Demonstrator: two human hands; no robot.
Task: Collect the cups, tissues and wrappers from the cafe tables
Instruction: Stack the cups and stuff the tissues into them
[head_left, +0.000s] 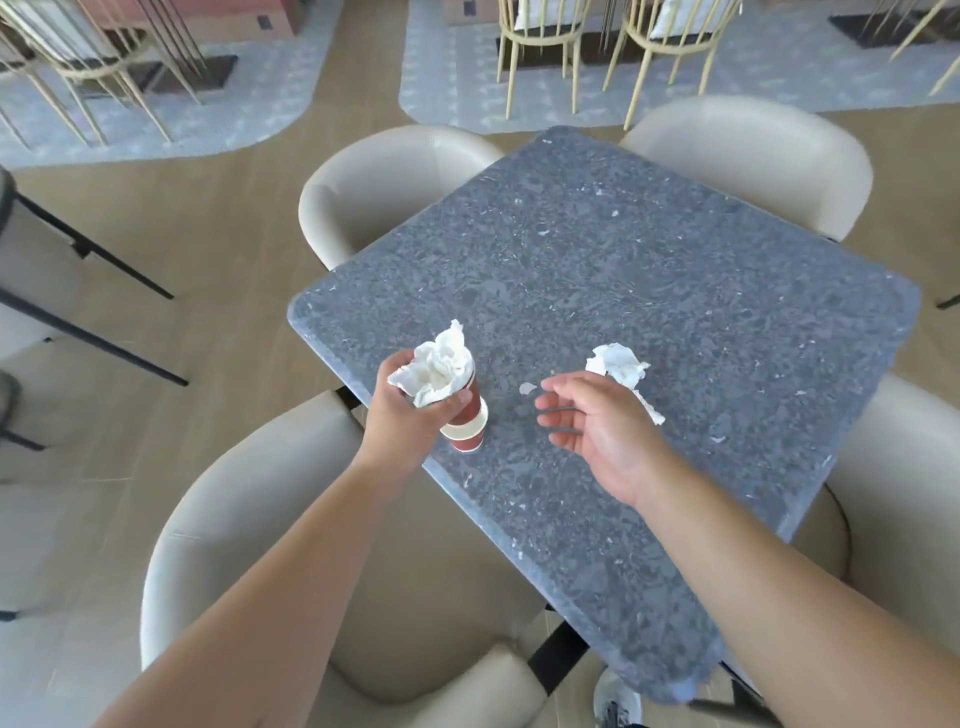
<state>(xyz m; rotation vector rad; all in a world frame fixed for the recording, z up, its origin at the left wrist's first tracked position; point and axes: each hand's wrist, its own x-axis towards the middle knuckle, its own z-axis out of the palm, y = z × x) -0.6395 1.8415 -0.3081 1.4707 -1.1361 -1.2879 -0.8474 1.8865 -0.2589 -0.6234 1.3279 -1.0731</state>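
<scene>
My left hand (410, 410) grips a stack of red and cream paper cups (467, 421) above the near left edge of the grey stone table (649, 270). White crumpled tissues (436, 369) fill the top cup. My right hand (592, 421) hovers over the table with fingers loosely spread and holds nothing. Just beyond it a crumpled white tissue (618, 364) lies on the table, partly hidden by the hand. A small white scrap (527, 387) lies between the two hands.
Cream upholstered chairs surround the table: one near left (234, 519), one far left (374, 176), one far right (753, 150), one right (883, 467). Black table legs (93, 254) stand at the left. Wooden spindle chairs (540, 47) stand at the back.
</scene>
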